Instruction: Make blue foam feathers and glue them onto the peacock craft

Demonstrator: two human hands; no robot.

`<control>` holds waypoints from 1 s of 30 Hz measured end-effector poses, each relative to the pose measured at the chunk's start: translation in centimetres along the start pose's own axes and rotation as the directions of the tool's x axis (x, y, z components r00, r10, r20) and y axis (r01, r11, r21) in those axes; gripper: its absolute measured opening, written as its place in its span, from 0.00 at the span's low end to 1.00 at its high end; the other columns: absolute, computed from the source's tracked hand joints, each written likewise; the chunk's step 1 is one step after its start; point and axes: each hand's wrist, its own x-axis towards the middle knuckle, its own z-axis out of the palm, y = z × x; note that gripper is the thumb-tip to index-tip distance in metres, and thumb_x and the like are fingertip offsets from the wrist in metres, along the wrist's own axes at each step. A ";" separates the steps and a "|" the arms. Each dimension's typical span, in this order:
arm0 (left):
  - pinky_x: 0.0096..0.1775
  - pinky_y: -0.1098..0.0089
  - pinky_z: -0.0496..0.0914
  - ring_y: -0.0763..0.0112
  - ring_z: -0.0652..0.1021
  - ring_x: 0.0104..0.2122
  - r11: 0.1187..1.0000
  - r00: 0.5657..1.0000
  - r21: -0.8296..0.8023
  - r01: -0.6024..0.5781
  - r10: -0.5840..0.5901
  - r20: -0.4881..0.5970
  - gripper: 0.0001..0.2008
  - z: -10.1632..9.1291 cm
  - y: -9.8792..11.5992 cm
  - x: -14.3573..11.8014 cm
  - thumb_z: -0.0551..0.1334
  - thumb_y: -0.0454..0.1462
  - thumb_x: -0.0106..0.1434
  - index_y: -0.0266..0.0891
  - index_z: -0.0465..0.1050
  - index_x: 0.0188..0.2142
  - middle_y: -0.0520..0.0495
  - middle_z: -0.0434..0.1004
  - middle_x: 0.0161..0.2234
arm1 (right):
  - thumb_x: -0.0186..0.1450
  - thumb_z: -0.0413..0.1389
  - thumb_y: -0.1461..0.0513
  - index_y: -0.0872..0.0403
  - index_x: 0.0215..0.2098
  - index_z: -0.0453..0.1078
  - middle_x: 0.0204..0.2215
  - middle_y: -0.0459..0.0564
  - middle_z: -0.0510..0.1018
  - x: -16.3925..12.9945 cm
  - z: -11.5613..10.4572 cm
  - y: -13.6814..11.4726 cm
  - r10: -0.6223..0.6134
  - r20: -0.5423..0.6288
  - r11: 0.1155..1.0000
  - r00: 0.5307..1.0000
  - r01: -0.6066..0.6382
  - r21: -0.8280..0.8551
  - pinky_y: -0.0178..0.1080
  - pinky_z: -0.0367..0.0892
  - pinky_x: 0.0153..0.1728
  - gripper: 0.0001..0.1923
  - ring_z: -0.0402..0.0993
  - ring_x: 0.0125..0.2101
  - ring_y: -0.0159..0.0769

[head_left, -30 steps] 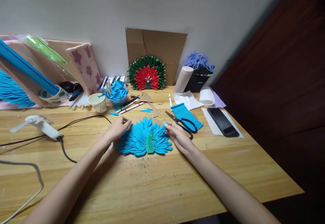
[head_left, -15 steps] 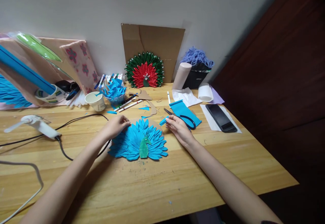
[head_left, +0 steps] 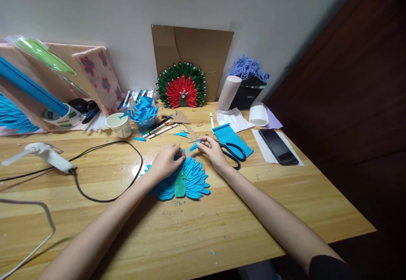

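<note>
A blue paper peacock (head_left: 194,180) with layered feathers and a green body (head_left: 179,185) lies on the table between my hands. My left hand (head_left: 166,163) reaches over its upper left feathers, fingers curled together near the top middle. What those fingertips pinch, if anything, is hidden; a small blue tip shows beside them. At the upper right of the peacock, my right hand (head_left: 212,152) pinches a loose blue paper feather (head_left: 194,146) between thumb and fingers. Black-handled scissors (head_left: 236,155) lie just right of that hand, partly on a blue paper strip (head_left: 233,138).
A glue gun (head_left: 52,158) with a looping black cable lies at left. Behind stand a paper cup (head_left: 119,125), a tub of blue paper pieces (head_left: 144,119) and a red-green peacock (head_left: 182,91) against cardboard (head_left: 196,45). A phone (head_left: 278,146) rests at right.
My left hand has moved right, from the peacock's upper left edge to its top middle. My right hand has shifted slightly left and up with the feather.
</note>
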 end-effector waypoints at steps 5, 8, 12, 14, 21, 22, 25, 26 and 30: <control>0.36 0.68 0.65 0.66 0.73 0.33 0.993 0.999 -0.115 -0.014 0.020 0.050 0.08 -0.2 -0.6 0.0 0.53 0.38 0.59 0.38 0.69 0.33 0.46 0.74 0.32 | 0.52 0.59 0.56 0.54 0.33 0.66 0.22 0.42 0.68 0.3 0.1 0.4 -0.036 0.056 0.996 0.998 0.040 -0.076 0.34 0.64 0.27 0.13 0.66 0.24 0.28; 0.36 0.68 0.65 0.67 0.72 0.33 0.990 0.994 -0.139 -0.035 0.048 0.096 0.09 -0.5 -0.8 0.0 0.52 0.38 0.60 0.37 0.68 0.33 0.46 0.74 0.33 | 0.54 0.58 0.58 0.54 0.33 0.66 0.22 0.41 0.67 0.6 0.2 0.3 -0.035 0.100 0.990 0.994 0.049 -0.135 0.33 0.62 0.24 0.11 0.65 0.22 0.27; 0.37 0.68 0.65 0.68 0.71 0.34 0.988 0.989 -0.135 -0.076 0.091 0.116 0.09 -0.7 -1.1 0.0 0.51 0.38 0.61 0.38 0.67 0.34 0.46 0.73 0.34 | 0.56 0.56 0.59 0.55 0.34 0.66 0.24 0.43 0.68 1.0 0.1 0.6 -0.042 0.167 0.977 0.985 0.076 -0.201 0.32 0.62 0.24 0.09 0.66 0.24 0.28; 0.37 0.68 0.65 0.68 0.71 0.34 0.986 0.987 -0.141 -0.090 0.107 0.119 0.09 -0.7 -1.2 -0.1 0.50 0.39 0.61 0.38 0.66 0.34 0.46 0.72 0.33 | 0.56 0.55 0.60 0.55 0.34 0.66 0.26 0.43 0.69 1.1 0.0 0.8 -0.062 0.208 0.964 0.976 0.112 -0.240 0.32 0.62 0.27 0.09 0.68 0.27 0.29; 0.37 0.69 0.64 0.69 0.71 0.33 0.978 0.980 -0.173 -0.114 0.139 0.144 0.08 -0.9 -1.5 0.0 0.51 0.37 0.61 0.38 0.66 0.34 0.47 0.71 0.33 | 0.58 0.54 0.61 0.55 0.36 0.65 0.28 0.44 0.71 0.6 0.1 0.7 -0.020 0.302 0.938 0.953 0.123 -0.325 0.32 0.61 0.26 0.08 0.67 0.26 0.29; 0.37 0.69 0.64 0.69 0.71 0.33 0.977 0.979 -0.178 -0.118 0.144 0.145 0.08 -0.9 -1.6 0.0 0.51 0.37 0.61 0.38 0.66 0.34 0.47 0.71 0.33 | 0.58 0.54 0.61 0.54 0.36 0.65 0.28 0.44 0.71 0.5 0.1 0.6 -0.009 0.305 0.939 0.952 0.113 -0.325 0.32 0.61 0.26 0.08 0.67 0.25 0.29; 0.37 0.69 0.64 0.69 0.71 0.34 0.974 0.978 -0.192 -0.119 0.148 0.145 0.07 -0.9 -1.6 0.1 0.51 0.37 0.61 0.38 0.66 0.35 0.48 0.71 0.33 | 0.58 0.54 0.61 0.54 0.36 0.65 0.28 0.44 0.70 0.4 0.1 0.5 0.016 0.319 0.939 0.947 0.095 -0.329 0.32 0.62 0.25 0.09 0.66 0.25 0.28; 0.37 0.69 0.64 0.69 0.71 0.34 0.974 0.979 -0.194 -0.116 0.146 0.144 0.07 -0.9 -1.7 0.1 0.51 0.37 0.61 0.38 0.66 0.35 0.48 0.71 0.33 | 0.58 0.54 0.61 0.54 0.36 0.65 0.28 0.44 0.70 0.4 0.0 0.5 0.020 0.325 0.936 0.945 0.096 -0.337 0.32 0.62 0.25 0.09 0.66 0.25 0.28; 0.37 0.69 0.64 0.69 0.71 0.34 0.975 0.981 -0.197 -0.105 0.135 0.142 0.07 -0.8 -1.7 0.0 0.52 0.37 0.61 0.38 0.66 0.34 0.48 0.71 0.34 | 0.58 0.54 0.61 0.55 0.36 0.65 0.28 0.45 0.70 0.5 0.0 0.5 0.012 0.335 0.917 0.942 0.124 -0.379 0.32 0.62 0.27 0.08 0.66 0.26 0.28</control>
